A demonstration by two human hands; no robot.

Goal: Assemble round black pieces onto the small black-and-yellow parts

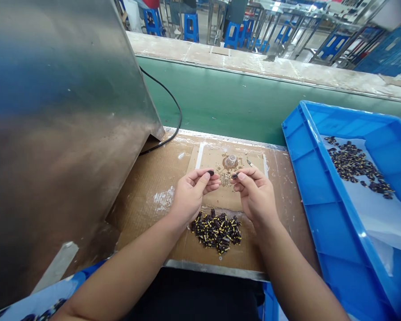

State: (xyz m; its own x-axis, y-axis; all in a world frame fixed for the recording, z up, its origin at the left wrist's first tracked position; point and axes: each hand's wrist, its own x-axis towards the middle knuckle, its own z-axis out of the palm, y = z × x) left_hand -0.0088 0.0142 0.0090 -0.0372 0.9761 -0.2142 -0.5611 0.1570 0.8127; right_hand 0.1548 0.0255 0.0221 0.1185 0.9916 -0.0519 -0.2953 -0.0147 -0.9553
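Observation:
Between the thumb and fingers of my left hand (pixel 194 191) is a small dark oval piece (pixel 210 172). My right hand (pixel 255 191), a short way off, pinches another small dark piece (pixel 235 176), whose kind I cannot make out. The two hands are apart, over a cardboard sheet. Below them lies a pile of small dark parts with yellow ends (pixel 217 232). Just beyond the hands sits a small clear dome-shaped cup (pixel 231 161) in a brown stain. A thin pointed tool (pixel 250 163) lies past my right fingers.
A blue crate (pixel 334 209) on the right holds white sheeting and many dark and yellow parts (pixel 357 165). On the left stands a large metal housing (pixel 60 111). A black cable (pixel 177 107) curves down beside it. Behind the table runs a green belt (pixel 220 96).

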